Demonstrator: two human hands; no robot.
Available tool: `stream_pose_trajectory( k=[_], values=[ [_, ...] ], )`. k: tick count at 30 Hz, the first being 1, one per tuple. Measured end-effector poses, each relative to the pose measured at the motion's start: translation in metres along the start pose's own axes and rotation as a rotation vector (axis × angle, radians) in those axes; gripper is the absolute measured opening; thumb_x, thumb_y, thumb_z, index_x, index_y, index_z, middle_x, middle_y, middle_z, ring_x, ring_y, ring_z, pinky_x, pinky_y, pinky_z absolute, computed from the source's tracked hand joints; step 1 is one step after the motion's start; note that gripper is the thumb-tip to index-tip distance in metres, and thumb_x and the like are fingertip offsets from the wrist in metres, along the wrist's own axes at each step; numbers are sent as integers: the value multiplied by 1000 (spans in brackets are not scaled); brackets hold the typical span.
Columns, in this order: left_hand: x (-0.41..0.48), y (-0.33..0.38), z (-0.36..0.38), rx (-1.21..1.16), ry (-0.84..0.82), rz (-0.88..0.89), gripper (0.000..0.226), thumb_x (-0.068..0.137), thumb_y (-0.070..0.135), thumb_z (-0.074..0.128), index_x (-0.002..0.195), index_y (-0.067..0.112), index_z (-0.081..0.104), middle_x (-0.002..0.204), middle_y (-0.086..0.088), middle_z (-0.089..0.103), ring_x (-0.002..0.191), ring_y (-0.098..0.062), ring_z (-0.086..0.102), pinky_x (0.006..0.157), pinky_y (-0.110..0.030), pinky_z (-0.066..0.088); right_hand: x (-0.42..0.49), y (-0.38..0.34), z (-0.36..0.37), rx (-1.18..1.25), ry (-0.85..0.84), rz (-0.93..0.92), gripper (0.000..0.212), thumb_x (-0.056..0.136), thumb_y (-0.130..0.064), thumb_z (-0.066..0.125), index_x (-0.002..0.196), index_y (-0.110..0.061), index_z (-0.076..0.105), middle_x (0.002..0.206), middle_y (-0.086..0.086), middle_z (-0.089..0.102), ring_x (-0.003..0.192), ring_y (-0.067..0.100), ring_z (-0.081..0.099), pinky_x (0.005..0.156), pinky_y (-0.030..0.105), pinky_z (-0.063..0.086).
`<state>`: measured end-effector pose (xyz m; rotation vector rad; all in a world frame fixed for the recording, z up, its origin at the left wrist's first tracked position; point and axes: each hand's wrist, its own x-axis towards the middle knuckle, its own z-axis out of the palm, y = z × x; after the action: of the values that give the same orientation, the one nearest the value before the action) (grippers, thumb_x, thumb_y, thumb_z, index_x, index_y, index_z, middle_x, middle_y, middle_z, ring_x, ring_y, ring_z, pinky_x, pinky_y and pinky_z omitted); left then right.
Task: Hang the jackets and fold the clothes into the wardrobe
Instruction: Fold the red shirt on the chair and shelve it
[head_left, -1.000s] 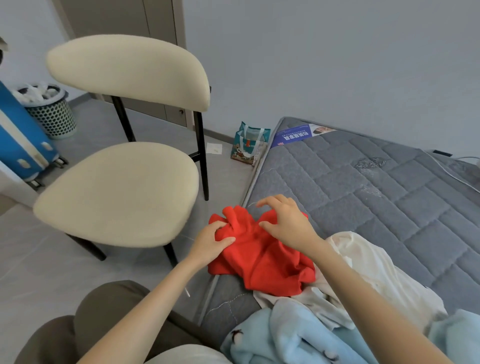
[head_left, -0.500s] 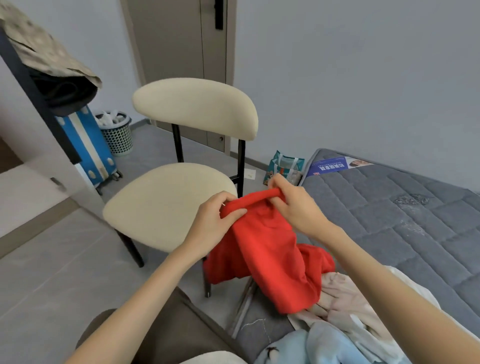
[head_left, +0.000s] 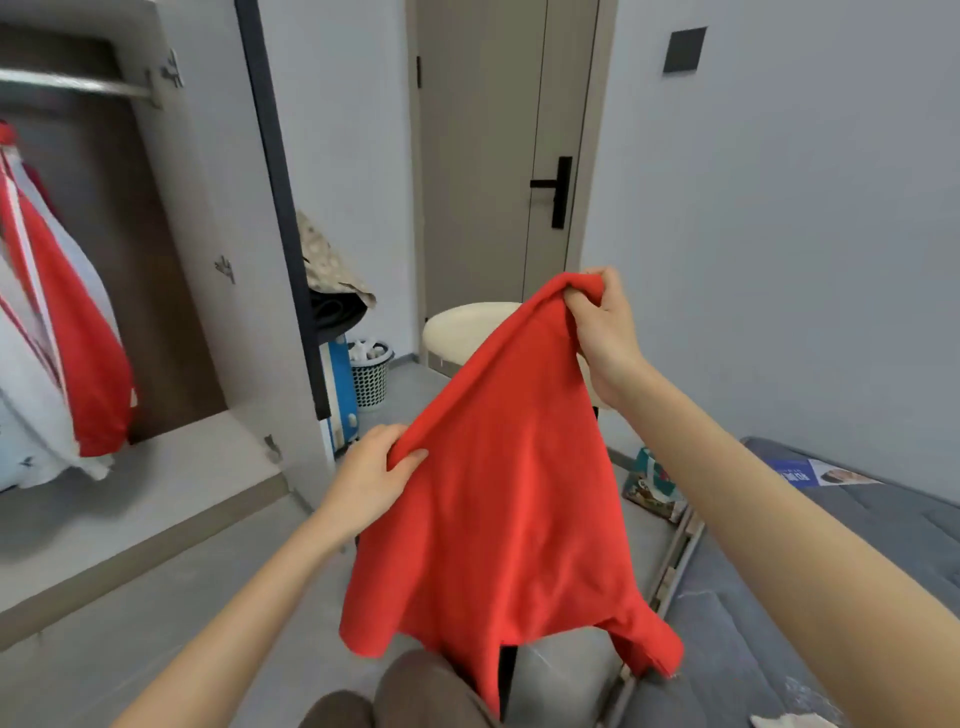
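As it hangs now, red shirt (head_left: 509, 493): held up in the air, right of the wardrobe (head_left: 208, 208), unfolded.
Left hand (head_left: 363, 483): pinches the shirt's lower top edge.
Right hand (head_left: 605, 322): grips the upper corner, farther from the wardrobe.
Risk: uneven hold, so the shirt may slip or fold crooked.

One head-worn wide view — looking forward and slightly down toward the door (head_left: 483, 156), wardrobe (head_left: 150, 270) left.

I see the red shirt (head_left: 509, 519) as soft matt cloth; at ten o'clock the wardrobe rail (head_left: 72, 85) gleams like metal; at four, the mattress (head_left: 737, 654) looks quilted fabric.
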<state>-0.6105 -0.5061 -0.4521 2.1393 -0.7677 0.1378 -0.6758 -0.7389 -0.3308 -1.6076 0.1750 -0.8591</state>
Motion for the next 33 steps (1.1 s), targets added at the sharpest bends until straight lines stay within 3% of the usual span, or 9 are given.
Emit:
stream_pose_trajectory(
  k=[5, 10, 12, 17, 20, 22, 25, 29, 33],
  values=[
    [-7, -23, -63, 63, 129, -165, 20, 97, 27, 55, 97, 11, 66, 89, -5, 67, 85, -23, 62, 74, -36, 45, 6, -11, 29, 33, -3, 30, 5, 96, -16, 50, 98, -20, 52, 90, -8, 56, 80, 5, 53, 63, 13, 46],
    [-9, -14, -114, -20, 465, -98, 15, 98, 20, 52, 84, 20, 59, 73, 9, 59, 68, -1, 53, 58, -10, 36, 12, -15, 44, -238, -112, 26, 11, 95, -22, 52, 102, -14, 53, 86, -9, 53, 84, 9, 51, 66, 19, 39],
    [-10, -10, -125, -24, 507, -80, 15, 97, 20, 52, 84, 21, 60, 74, 10, 60, 70, -1, 54, 61, -13, 37, 10, -16, 47, -370, -203, 38, 15, 95, -22, 52, 108, -15, 55, 89, -11, 53, 88, 10, 50, 65, 15, 36],
    [-6, -26, -137, 143, 481, -124, 15, 94, 21, 56, 90, 15, 68, 85, -2, 69, 83, -22, 61, 69, -32, 41, -6, -7, 53, -460, -808, 254, 23, 95, -15, 47, 87, -25, 66, 87, -4, 65, 81, 11, 58, 77, 21, 45],
    [-3, -47, -142, 312, 411, -205, 14, 93, 27, 58, 95, 22, 71, 93, 1, 70, 92, -25, 62, 68, -31, 39, -5, 11, 52, -462, -1117, 502, 21, 90, -10, 61, 107, -22, 63, 103, -2, 69, 91, 13, 66, 81, 22, 52],
    [2, -65, -146, 444, 319, -239, 13, 93, 30, 58, 95, 26, 70, 96, 2, 70, 97, -26, 62, 67, -32, 40, 0, 25, 54, -768, -1235, 416, 41, 84, -6, 69, 121, -22, 61, 114, 2, 69, 99, 17, 67, 81, 19, 54],
    [15, -90, -146, 566, 183, -228, 10, 93, 25, 58, 95, 21, 68, 98, 0, 68, 101, -25, 61, 65, -32, 35, 15, 49, 70, -1129, -1176, 188, 42, 83, -9, 67, 117, -32, 61, 105, -3, 65, 99, 17, 57, 69, 11, 46],
    [53, -107, -148, 735, 138, -271, 21, 100, 24, 44, 109, 17, 62, 106, -7, 59, 105, -30, 58, 76, -38, 45, 63, 85, 106, -1297, -872, 42, 42, 93, -10, 45, 133, -18, 56, 128, 11, 61, 116, 29, 56, 93, 31, 46],
    [116, -94, -174, 768, 299, -300, 27, 95, 6, 39, 113, 16, 57, 105, -11, 50, 96, -36, 58, 78, -45, 48, 132, 82, 140, -835, -468, 142, 35, 95, -5, 38, 121, -4, 62, 120, 17, 63, 115, 35, 57, 89, 35, 46]
  ],
)
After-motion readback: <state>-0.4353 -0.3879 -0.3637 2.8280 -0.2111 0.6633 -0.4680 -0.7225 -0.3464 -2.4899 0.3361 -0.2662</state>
